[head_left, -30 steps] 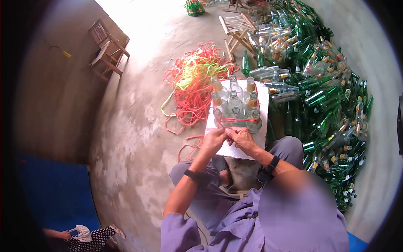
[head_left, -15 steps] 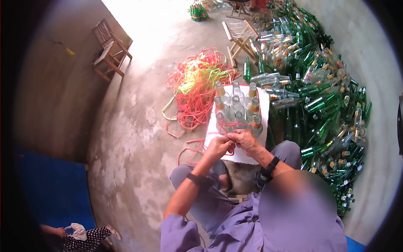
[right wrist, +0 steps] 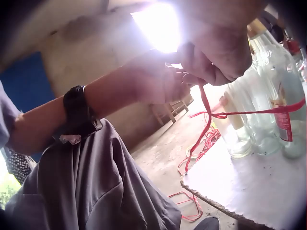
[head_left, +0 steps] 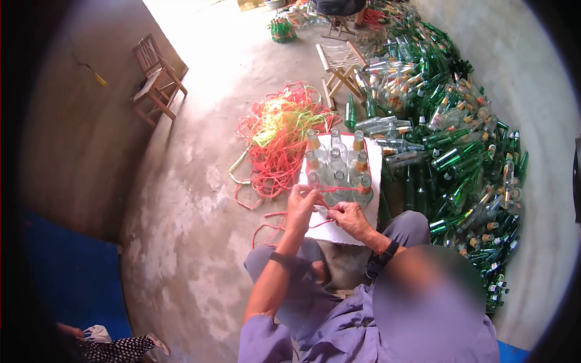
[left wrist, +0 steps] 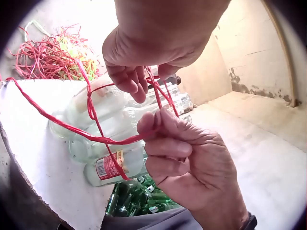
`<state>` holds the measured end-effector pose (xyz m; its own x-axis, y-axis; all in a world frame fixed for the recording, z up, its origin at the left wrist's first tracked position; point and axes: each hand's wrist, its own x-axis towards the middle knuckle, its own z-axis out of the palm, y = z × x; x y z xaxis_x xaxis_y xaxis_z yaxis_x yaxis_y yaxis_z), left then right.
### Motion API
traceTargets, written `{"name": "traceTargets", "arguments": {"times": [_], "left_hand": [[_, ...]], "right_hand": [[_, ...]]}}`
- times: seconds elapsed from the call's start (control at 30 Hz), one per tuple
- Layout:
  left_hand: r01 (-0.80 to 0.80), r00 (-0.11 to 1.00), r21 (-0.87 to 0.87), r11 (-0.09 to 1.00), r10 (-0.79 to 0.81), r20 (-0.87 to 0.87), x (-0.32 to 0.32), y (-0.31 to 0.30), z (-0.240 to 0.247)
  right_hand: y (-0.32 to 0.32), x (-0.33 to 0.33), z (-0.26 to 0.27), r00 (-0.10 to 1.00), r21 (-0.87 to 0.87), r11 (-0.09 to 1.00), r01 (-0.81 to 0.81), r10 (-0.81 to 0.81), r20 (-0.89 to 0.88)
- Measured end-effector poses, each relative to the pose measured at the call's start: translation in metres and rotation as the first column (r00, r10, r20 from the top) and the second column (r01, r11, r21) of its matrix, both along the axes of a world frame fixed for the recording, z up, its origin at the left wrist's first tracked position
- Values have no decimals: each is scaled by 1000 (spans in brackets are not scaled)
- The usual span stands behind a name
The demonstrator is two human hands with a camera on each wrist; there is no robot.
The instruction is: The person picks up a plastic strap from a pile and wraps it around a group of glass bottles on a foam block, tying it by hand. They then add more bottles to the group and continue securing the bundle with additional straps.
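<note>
Several clear glass bottles, some with paper labels, stand in a tight block on a white board in front of the person. Red plastic twine runs around the block and crosses itself on the near side. The left hand holds strands of it between thumb and fingers, close by the near left bottle. Just to its right and lower, the right hand pinches the twine between thumb and forefinger, its other fingers curled in the left wrist view. A small gap separates the hands. Loose twine trails left off the board.
A tangled heap of red and yellow-green twine lies on the floor beyond the board. Many green and clear bottles are piled along the right wall. A folding stool and a wooden chair stand farther off.
The hands were together at the near edge of the bottles; the left has moved left and up, away from the right, with twine between them. The head view has shifted slightly.
</note>
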<state>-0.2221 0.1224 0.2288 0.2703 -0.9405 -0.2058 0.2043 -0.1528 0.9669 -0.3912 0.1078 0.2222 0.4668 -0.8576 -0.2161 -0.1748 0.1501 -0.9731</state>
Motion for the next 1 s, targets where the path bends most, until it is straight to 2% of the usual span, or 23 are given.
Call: {"name": "traceTargets", "arguments": {"times": [0.1,0.23,0.3,0.37,0.5,0.57,0.6,0.63,0.67,0.7,0.73,0.8,0.83,0.9,0.93,1.0], "left_hand": [[-64,997,6,998,65,-43,-5,-5,-2],[-111,993,-1,994,111,-45,-10,-8,-2],[-154,969,3,988,151,-198,-11,-8,-1],[-176,958,17,984,175,-225,-12,-7,3],[-178,965,-21,984,171,-197,-14,-7,0],[-191,978,52,980,195,-78,-13,-9,-8],[-189,978,55,980,193,-81,-13,-10,-14],[-190,982,8,982,191,-7,-13,-11,-19],[-188,979,-40,981,191,67,-12,-12,-24],[-189,979,-38,981,191,64,-11,-12,-24],[-191,981,-28,981,192,28,-10,-13,-23],[-192,981,-18,981,192,-8,-9,-13,-21],[-190,982,-12,982,190,14,-9,-13,-20],[-191,981,-3,982,191,33,-9,-12,-19],[-181,983,0,983,181,26,-8,-12,-18],[-167,986,4,986,167,20,-8,-12,-17]], "right_hand": [[6,-2,10,998,-77,996,-37,33,-50],[17,-3,7,998,-33,999,-36,35,-44],[21,-4,0,992,-33,996,-77,74,-100],[19,-7,-6,991,-69,994,-86,77,-113],[13,-16,-1,973,-102,982,-159,138,-185],[12,-19,1,958,-82,978,-190,167,-234],[12,-19,5,942,-64,974,-218,193,-274],[12,-19,10,942,-63,974,-217,192,-276],[12,-19,15,954,-227,958,-175,107,-282],[11,-18,25,962,-386,913,-133,24,-273],[8,-17,39,961,-385,913,-135,26,-277],[-4,-13,70,945,-675,737,-33,-196,-261],[-11,-11,83,945,-674,738,-34,-196,-262],[-27,-5,101,940,-771,635,-43,-235,-246],[-37,-2,101,940,-771,635,-46,-233,-248],[-55,3,90,890,-897,342,-278,-259,-375]]}}
